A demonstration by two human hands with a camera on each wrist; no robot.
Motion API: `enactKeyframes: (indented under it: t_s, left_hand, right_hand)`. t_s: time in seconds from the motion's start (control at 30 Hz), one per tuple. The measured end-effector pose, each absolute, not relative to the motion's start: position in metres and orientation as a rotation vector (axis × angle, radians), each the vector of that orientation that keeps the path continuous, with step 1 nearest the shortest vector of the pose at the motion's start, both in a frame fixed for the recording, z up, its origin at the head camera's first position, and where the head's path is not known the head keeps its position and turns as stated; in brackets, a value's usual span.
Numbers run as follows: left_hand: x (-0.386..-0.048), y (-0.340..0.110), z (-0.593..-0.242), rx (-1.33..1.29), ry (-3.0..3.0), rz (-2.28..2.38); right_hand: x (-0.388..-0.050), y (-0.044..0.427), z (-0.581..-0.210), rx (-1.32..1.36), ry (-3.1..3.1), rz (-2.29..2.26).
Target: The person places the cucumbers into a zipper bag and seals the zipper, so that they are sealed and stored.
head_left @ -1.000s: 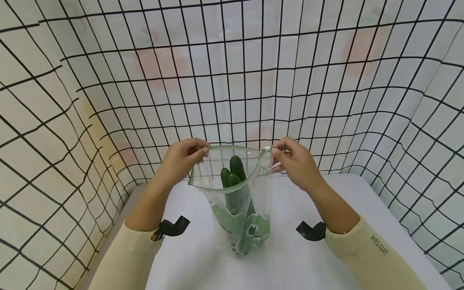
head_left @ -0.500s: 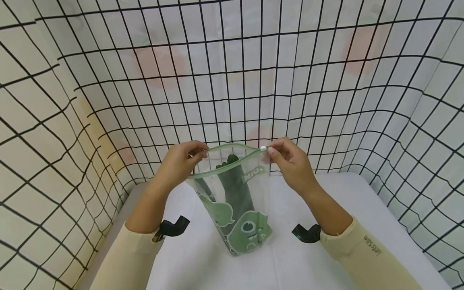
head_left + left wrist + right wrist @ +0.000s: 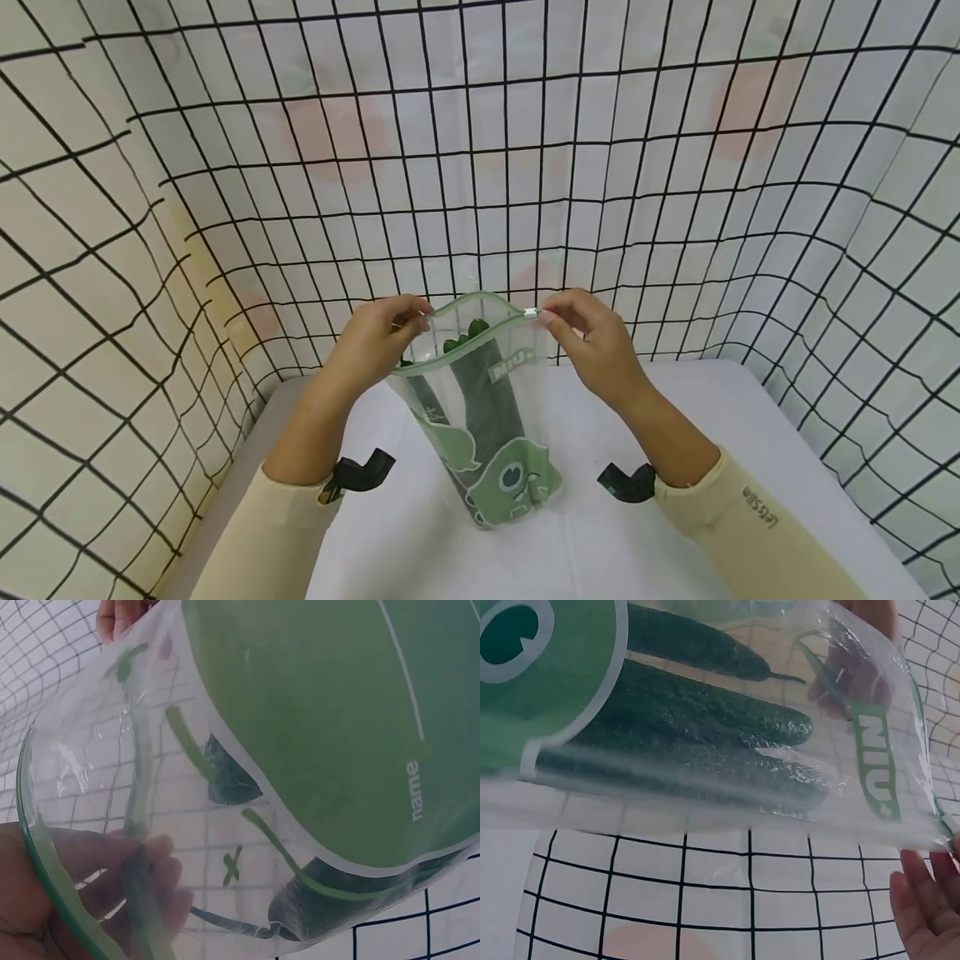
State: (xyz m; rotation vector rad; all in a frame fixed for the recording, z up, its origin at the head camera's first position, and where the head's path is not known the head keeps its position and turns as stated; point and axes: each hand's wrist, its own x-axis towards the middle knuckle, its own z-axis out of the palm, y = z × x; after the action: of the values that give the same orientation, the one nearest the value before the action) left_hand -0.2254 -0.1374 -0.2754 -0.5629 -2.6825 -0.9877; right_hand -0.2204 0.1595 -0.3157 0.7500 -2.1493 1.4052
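Note:
A clear slider zip bag (image 3: 512, 487) with green leaf prints stands tilted on the white table. Several cucumbers (image 3: 697, 720) fill it, their tips showing at the mouth in the head view. My left hand (image 3: 369, 343) pinches the green rim on the left, thumb and fingers on either side of the film. At the right corner my right hand (image 3: 600, 350) pinches the white slider (image 3: 531, 313). Between the hands the mouth gapes, its back edge bowed up. The left wrist view shows the fingers through the film; the right wrist view cuts off part of the right hand.
Black wire grid (image 3: 480, 175) rises behind the table and along both sides, with a pale printed sheet behind it. White cloth (image 3: 637, 550) covers the tabletop around the bag. A black wrist mount sits on each sleeve.
My right hand has drawn the slider a little leftward along the rim. The bag's printed face has turned toward the head camera, and its mouth has narrowed. The left hand stays nearly in place.

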Motion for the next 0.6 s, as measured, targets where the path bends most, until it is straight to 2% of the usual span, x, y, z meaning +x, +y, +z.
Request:
enactKeyframes:
  t_s: [0.6]
  left_hand:
    - [-0.202, -0.152, -0.277, -0.460, -2.856, -0.936]
  right_hand:
    - [-0.203, 0.134, -0.313, 0.856, -1.985, 1.795]
